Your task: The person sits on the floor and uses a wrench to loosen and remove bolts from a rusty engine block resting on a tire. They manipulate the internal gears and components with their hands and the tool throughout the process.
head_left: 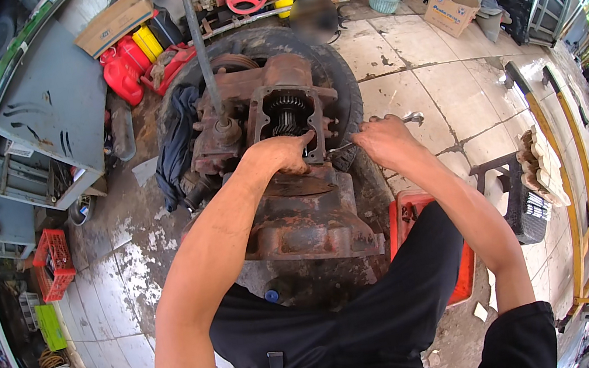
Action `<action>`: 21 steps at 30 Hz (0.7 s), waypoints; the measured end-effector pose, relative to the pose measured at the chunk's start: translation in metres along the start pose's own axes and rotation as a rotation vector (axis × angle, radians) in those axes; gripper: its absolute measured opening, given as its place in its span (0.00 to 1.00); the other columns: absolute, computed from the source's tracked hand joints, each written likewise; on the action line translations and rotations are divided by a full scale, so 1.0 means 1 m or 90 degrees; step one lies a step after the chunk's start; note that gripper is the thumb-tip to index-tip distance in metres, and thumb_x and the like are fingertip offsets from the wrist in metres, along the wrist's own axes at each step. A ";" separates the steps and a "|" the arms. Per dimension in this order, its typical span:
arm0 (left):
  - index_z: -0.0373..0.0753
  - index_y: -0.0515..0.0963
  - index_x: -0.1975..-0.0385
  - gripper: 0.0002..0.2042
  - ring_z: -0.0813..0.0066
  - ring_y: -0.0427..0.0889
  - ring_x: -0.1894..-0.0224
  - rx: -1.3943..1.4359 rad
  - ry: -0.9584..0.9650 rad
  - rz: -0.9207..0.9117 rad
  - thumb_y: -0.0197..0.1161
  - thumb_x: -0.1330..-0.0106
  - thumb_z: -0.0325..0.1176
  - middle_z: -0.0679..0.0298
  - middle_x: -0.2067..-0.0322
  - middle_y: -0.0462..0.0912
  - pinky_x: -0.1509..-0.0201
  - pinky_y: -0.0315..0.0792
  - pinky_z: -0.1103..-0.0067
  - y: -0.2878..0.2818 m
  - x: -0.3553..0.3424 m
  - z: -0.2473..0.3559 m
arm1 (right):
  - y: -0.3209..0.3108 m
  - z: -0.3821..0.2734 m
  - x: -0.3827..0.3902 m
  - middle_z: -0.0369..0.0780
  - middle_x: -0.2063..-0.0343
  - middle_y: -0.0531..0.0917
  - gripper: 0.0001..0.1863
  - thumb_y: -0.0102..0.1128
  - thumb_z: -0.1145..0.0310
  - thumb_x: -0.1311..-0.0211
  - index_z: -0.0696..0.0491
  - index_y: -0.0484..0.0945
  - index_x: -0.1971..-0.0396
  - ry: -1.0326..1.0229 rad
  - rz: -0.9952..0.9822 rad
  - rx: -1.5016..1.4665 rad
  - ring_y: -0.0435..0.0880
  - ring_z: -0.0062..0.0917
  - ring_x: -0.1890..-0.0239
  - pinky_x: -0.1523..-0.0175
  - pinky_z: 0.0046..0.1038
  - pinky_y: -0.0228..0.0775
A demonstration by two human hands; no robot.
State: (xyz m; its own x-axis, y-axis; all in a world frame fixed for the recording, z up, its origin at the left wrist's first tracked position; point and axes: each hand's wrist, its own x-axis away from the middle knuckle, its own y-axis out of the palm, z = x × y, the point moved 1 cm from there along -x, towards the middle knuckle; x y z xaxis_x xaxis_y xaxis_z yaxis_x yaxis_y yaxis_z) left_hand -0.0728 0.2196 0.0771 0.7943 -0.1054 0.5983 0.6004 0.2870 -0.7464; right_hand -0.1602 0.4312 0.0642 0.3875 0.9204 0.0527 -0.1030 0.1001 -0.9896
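A rusty gearbox housing (pixel 292 225) lies in front of me, its top opening showing dark toothed gears (pixel 289 114). My left hand (pixel 283 154) is at the near edge of that opening, its thumb and fingers curled over the rim; part of the fingers is hidden. To the right of the housing, my right hand (pixel 387 140) is closed round a metal wrench (pixel 414 117). One shiny end sticks out beyond the hand, and the shaft runs left toward the housing's side. A long upright lever (pixel 202 55) rises from the housing's left part.
A large tyre (pixel 349 87) lies under and behind the housing, with dark cloth (pixel 181 139) at its left. A red tray (pixel 462 273) sits by my right leg, near a black crate (pixel 523 198). Red jerrycans (pixel 123 69) and a metal cabinet (pixel 49 97) stand at the left.
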 end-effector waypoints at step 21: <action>0.43 0.47 0.26 0.47 0.53 0.77 0.44 -0.007 -0.015 -0.017 0.66 0.42 0.52 0.47 0.45 0.77 0.42 0.71 0.65 -0.005 0.006 0.007 | 0.095 -0.008 0.023 0.46 0.72 0.83 0.27 0.53 0.76 0.44 0.52 0.71 0.41 0.067 -0.022 -0.153 0.85 0.42 0.68 0.61 0.41 0.78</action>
State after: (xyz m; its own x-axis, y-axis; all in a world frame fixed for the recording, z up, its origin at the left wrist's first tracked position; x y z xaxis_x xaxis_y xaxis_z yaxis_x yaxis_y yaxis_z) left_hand -0.0715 0.2242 0.0860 0.7760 -0.0898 0.6243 0.6220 0.2735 -0.7337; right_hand -0.1543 0.4587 -0.0293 0.4808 0.8726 0.0860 0.1280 0.0272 -0.9914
